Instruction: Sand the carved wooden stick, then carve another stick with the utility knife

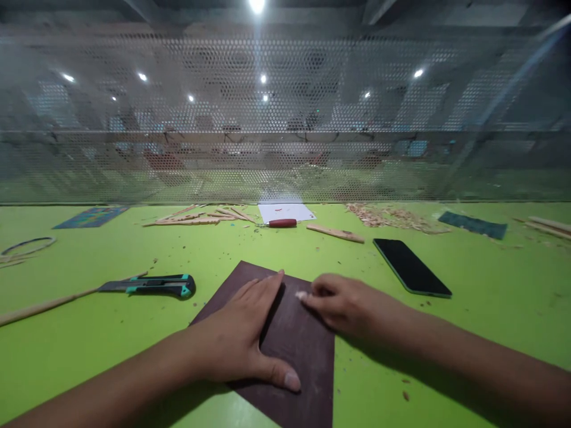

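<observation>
A dark brown sheet (307, 351), which looks like sandpaper, lies at an angle on the bright green table. My left hand (243, 333) rests flat on it, fingers stretched and thumb spread toward me. Over the sheet's right side, my right hand (343, 300) pinches a small pale piece (301, 295), which looks like wood, between thumb and fingers. Slight blur and the fingers hide most of that piece. Faint pale marks show on the sheet. Left of it lies a black and teal utility knife (163, 286), its blade end by a long wooden stick (49, 307).
A phone (413, 267) lies to the right. Farther back are a red-handled tool (282, 223), a flat wooden piece (335, 233), wood shavings (397, 218), thin wood strips (200, 218) and white paper (285, 212). A perforated screen (267, 119) stands along the table's far edge.
</observation>
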Demonstrator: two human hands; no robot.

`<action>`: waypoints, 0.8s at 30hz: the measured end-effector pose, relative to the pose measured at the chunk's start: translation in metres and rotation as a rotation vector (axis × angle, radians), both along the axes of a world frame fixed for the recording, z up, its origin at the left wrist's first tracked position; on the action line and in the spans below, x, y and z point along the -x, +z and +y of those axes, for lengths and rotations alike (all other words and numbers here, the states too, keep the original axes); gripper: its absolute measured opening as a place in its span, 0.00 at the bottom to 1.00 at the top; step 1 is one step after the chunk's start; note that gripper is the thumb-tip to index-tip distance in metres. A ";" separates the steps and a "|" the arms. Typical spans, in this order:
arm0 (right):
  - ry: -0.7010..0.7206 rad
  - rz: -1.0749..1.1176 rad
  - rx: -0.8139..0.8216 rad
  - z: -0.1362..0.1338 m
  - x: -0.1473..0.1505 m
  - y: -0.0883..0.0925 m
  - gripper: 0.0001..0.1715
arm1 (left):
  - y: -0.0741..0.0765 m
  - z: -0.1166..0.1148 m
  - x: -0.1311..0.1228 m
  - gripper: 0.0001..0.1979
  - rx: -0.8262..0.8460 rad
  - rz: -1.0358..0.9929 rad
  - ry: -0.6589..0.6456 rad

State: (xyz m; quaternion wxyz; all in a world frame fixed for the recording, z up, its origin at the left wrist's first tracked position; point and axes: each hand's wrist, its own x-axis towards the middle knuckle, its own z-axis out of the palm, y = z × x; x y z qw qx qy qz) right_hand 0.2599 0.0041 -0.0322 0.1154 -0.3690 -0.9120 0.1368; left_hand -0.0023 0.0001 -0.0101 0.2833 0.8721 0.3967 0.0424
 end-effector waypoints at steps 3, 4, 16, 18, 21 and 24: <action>0.112 0.022 0.029 0.002 -0.002 0.000 0.19 | 0.001 0.000 -0.001 0.70 0.019 0.026 -0.003; 0.104 0.036 0.027 0.003 -0.003 0.000 0.19 | 0.001 -0.001 0.000 0.70 0.020 0.022 0.000; 0.024 0.062 0.003 0.000 -0.005 0.001 0.18 | -0.004 0.000 0.002 0.70 -0.013 -0.006 0.014; 0.022 0.076 0.027 0.000 -0.004 0.001 0.18 | -0.004 -0.001 0.001 0.69 -0.010 -0.016 0.008; 0.075 0.072 0.050 -0.001 -0.004 0.000 0.20 | -0.002 -0.001 0.001 0.70 0.002 -0.008 0.013; -0.017 0.045 0.007 -0.001 -0.005 -0.001 0.21 | 0.000 -0.001 0.000 0.71 0.010 0.019 0.036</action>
